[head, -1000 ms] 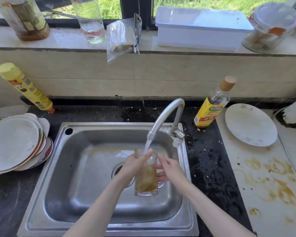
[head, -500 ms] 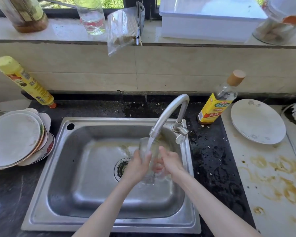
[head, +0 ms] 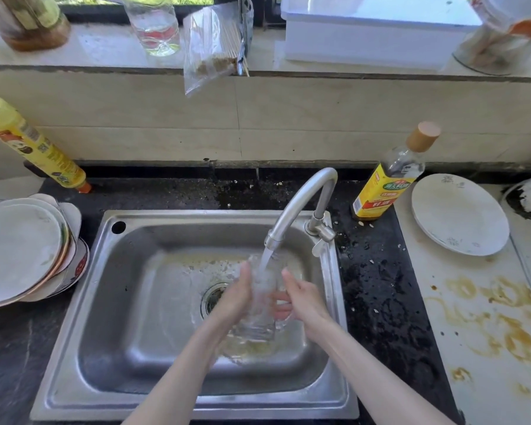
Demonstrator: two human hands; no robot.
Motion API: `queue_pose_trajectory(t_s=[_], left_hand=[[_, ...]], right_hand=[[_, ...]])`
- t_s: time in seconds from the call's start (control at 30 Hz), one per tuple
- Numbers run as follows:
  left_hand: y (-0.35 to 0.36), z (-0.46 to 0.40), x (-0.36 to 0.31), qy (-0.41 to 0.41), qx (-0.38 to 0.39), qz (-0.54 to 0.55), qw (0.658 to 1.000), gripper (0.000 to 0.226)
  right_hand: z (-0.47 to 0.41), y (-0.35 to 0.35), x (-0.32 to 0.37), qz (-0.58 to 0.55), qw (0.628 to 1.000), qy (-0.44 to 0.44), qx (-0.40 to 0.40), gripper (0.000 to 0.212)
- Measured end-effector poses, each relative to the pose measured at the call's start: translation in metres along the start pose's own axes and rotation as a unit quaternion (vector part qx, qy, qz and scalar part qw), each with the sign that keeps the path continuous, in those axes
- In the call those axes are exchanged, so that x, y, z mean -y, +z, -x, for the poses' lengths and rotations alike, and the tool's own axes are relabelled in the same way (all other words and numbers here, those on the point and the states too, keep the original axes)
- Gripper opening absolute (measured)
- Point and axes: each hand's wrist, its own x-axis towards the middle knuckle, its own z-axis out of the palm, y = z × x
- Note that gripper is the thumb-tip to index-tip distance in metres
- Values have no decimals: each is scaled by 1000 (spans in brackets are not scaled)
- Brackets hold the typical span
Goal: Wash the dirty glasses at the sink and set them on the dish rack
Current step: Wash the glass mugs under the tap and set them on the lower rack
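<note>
I hold a clear glass upright over the sink, under the running tap. My left hand wraps its left side; my right hand grips its right side, fingers curled around it.

The dark counter holds a sink under the hands. Far left of the hands sit stacked plates and a yellow bottle. To their right stand another bottle and one plate.
</note>
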Motion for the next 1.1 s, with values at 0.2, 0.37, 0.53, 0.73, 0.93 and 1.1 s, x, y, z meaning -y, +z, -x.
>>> queue_pose_trajectory(t_s=[0.2,0.37,0.53,0.73,0.93,1.1], left_hand=[[-1,5,14,48,72,136,987,79],[19,12,14,127,0,134,983,73],[21,22,1,157,-108,42,981,57],[22,21,-2,168,-120,-17,978,63],[31,25,10,255,-89,-117,956,61],[23,14,4,187,-72,-10,980,72]], right_hand=[[-4,6,-7,-110,994,22,5,33],[-3,25,-11,-38,995,-11,-87,46],[4,42,-21,52,993,-96,-42,84],[14,51,-8,94,983,-145,-55,61],[5,31,6,-3,982,-187,-33,70],[12,16,0,-55,987,-112,103,68]])
